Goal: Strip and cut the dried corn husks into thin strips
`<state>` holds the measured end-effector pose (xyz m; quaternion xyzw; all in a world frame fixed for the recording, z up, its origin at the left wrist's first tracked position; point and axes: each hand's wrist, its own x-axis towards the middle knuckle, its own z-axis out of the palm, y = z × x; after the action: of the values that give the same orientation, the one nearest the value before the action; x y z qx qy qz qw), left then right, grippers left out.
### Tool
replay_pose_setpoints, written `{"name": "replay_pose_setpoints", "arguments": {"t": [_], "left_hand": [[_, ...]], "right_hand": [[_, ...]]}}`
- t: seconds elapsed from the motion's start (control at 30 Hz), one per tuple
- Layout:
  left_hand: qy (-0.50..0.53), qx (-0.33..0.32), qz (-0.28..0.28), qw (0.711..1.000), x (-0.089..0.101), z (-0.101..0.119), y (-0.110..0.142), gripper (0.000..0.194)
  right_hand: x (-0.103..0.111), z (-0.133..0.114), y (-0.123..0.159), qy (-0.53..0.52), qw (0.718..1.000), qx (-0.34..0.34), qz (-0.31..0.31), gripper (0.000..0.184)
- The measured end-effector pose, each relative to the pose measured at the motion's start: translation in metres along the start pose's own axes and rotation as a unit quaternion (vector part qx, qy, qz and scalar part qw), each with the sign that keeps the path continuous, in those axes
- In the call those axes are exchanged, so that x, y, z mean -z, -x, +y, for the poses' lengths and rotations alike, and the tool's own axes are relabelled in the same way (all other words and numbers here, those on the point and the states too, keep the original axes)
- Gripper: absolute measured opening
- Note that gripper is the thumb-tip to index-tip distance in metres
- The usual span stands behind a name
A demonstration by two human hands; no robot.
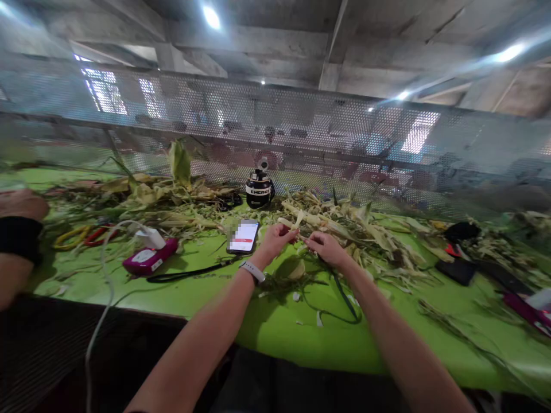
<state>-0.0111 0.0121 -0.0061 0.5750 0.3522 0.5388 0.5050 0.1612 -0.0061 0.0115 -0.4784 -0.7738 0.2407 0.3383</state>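
Note:
My left hand (274, 242), with a pale watch band on its wrist, pinches a light yellow-green corn husk (298, 220) that sticks up past the fingertips. Close beside it, my right hand (328, 249) is closed, thumb against fingers, at the lower end of the same piece. The fingers partly hide where they meet. Under my hands lie loose leaf scraps and a dark green strap (346, 299). A heap of corn husks (365, 229) spreads behind and to the right of my right hand.
On the green table (301, 344) lie a lit phone (243, 236), a black wrist strap (193, 272), a magenta box (150, 257) with a white cable, and yellow-handled scissors (72, 237). A black jug (259, 189) stands behind. Another person's arm (19, 241) reaches in at left. Perforated metal mesh (275, 126) borders the back.

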Motion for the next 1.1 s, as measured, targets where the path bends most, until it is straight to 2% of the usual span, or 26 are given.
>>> {"name": "replay_pose_setpoints", "arguments": {"t": [0.03, 0.1, 0.17, 0.23, 0.3, 0.37, 0.47, 0.53, 0.6, 0.7, 0.87, 1.03, 1.1], "left_hand": [[0.004, 0.004, 0.007, 1.000, 0.001, 0.000, 0.000, 0.037], [0.025, 0.006, 0.025, 0.999, 0.002, 0.000, 0.000, 0.036], [0.064, 0.003, 0.037, 0.997, 0.001, 0.001, 0.002, 0.035], [0.107, 0.002, 0.033, 0.994, -0.002, 0.002, 0.004, 0.034], [0.141, 0.006, 0.027, 0.990, -0.005, 0.003, 0.005, 0.034], [0.159, 0.013, 0.039, 0.986, -0.009, 0.004, 0.006, 0.035], [0.171, 0.021, 0.044, 0.984, -0.014, 0.004, 0.007, 0.038], [0.171, 0.022, 0.027, 0.985, -0.016, 0.003, 0.007, 0.038], [0.162, 0.014, 0.014, 0.987, -0.017, 0.004, 0.007, 0.037], [0.144, 0.005, 0.024, 0.989, -0.018, 0.004, 0.008, 0.036], [0.147, 0.008, 0.032, 0.989, -0.017, 0.007, 0.009, 0.033], [0.170, 0.039, 0.048, 0.984, -0.016, 0.010, 0.010, 0.037], [0.169, 0.039, 0.052, 0.984, -0.016, 0.010, 0.010, 0.037]], "right_hand": [[0.000, 0.001, 0.000, 0.023, 0.999, 0.001, 0.026, 0.024], [-0.001, 0.000, 0.003, 0.087, 0.988, 0.028, 0.121, 0.020], [-0.003, -0.007, 0.007, 0.175, 0.955, 0.088, 0.222, 0.018], [-0.007, -0.016, 0.012, 0.258, 0.920, 0.148, 0.254, 0.019], [-0.014, -0.022, 0.015, 0.304, 0.912, 0.169, 0.216, 0.023], [-0.021, -0.024, 0.016, 0.291, 0.932, 0.139, 0.167, 0.028], [-0.029, -0.017, 0.011, 0.147, 0.983, 0.046, 0.101, 0.031], [-0.030, -0.012, 0.007, 0.002, 0.998, -0.004, 0.055, 0.031], [-0.029, -0.011, 0.004, -0.121, 0.992, -0.035, 0.018, 0.032], [-0.027, -0.013, 0.002, -0.206, 0.977, -0.053, 0.001, 0.033], [-0.027, -0.010, 0.001, -0.254, 0.967, -0.033, 0.002, 0.032], [-0.028, -0.004, 0.004, -0.227, 0.965, -0.028, -0.126, 0.027], [-0.028, -0.006, 0.006, -0.220, 0.964, -0.026, -0.149, 0.026]]}}
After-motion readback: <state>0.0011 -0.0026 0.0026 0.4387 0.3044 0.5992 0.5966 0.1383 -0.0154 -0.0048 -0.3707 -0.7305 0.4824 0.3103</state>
